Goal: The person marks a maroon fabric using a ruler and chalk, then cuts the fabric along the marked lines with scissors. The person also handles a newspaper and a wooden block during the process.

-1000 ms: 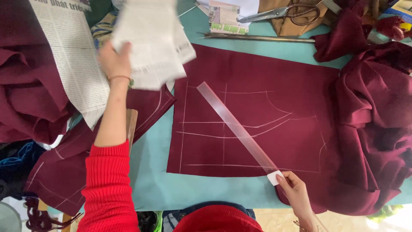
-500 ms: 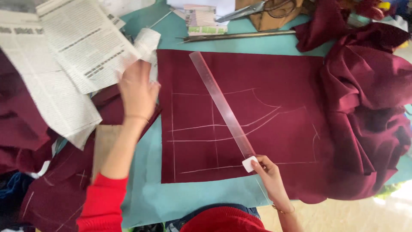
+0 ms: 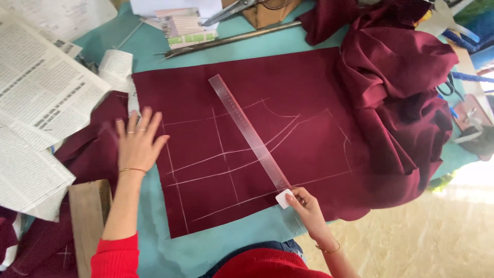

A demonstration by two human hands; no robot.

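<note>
A flat piece of maroon fabric [image 3: 298,77] lies on the teal table, marked with white chalk lines. A clear plastic ruler [image 3: 247,128] rests diagonally across it. My left hand [image 3: 138,141] lies flat with fingers spread on the fabric's left edge. My right hand [image 3: 304,207] pinches a small white tailor's chalk [image 3: 283,198] at the ruler's lower end, near the fabric's front edge.
Newspaper sheets [image 3: 36,103] lie at the left over more maroon cloth. A bunched heap of maroon fabric [image 3: 396,103] fills the right side. Scissors [image 3: 242,7] and a long metal rod [image 3: 231,38] lie at the back. A wooden block [image 3: 87,216] sits at the front left.
My left hand put down the newspaper sheets at the left and came down flat onto the fabric's left edge. My right hand stayed with the chalk at the ruler's end.
</note>
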